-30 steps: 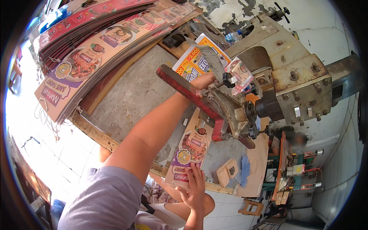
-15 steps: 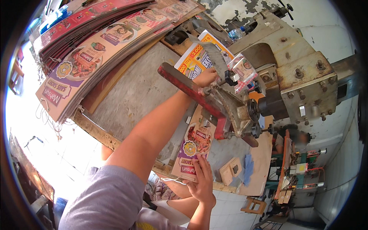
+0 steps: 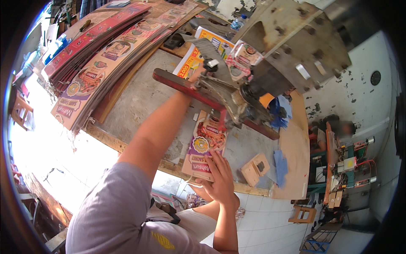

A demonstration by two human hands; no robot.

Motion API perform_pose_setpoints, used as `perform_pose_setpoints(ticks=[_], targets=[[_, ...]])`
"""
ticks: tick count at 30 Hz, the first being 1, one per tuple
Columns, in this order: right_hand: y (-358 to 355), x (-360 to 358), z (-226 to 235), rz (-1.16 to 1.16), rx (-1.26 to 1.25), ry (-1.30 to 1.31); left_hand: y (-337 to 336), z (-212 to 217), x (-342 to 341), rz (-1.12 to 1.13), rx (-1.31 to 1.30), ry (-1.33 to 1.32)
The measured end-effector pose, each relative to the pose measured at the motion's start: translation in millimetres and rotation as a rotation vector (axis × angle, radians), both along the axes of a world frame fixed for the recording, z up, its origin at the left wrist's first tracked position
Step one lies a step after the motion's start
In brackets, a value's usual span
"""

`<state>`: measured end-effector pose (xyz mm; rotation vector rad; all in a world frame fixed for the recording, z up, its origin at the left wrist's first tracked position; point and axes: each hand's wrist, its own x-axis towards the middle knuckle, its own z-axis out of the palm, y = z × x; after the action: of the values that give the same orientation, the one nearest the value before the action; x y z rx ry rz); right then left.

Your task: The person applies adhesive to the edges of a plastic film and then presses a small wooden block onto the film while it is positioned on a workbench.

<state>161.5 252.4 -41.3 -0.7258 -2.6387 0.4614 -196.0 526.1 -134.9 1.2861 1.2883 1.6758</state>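
Note:
A long printed cardboard strip, tan and purple with food pictures, lies on the grey metal-topped table under a press. My right hand rests on its near end with the fingers stretched out over the print. The thumb is at the strip's edge, beside a white string. My left arm reaches forward across the table. Beyond the press's red bar, my left hand is mostly hidden, near a yellow-orange printed sheet; its fingers do not show. The press's metal head stands above the strip's far end.
Tall stacks of printed strips fill the table's left side. A wooden block and blue scraps lie at the right. A small printed packet hangs by the press. At the far right another person sits near a machine.
The view has shifted. My left hand, earlier seen past the bar as a closed shape, has moved left and is now mostly behind it. My right hand stays on the strip.

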Motion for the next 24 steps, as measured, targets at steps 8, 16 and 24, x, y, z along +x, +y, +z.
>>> perform_pose_setpoints(ticks=[8, 16, 24], targets=[[0.9, 6.6, -6.2, 0.019, 0.09, 0.03, -52.3, 22.8, 6.3, 0.07, -0.05, 0.515], [-5.3, 5.7, -10.9, 0.043, 0.141, 0.106, -168.5, 13.4, 22.4, 0.419, -0.27, 1.415], [-8.0, 9.9, -8.3, 0.04, 0.176, 0.12, -352.0, 73.0, 94.8, 0.216, -0.126, 0.896]])
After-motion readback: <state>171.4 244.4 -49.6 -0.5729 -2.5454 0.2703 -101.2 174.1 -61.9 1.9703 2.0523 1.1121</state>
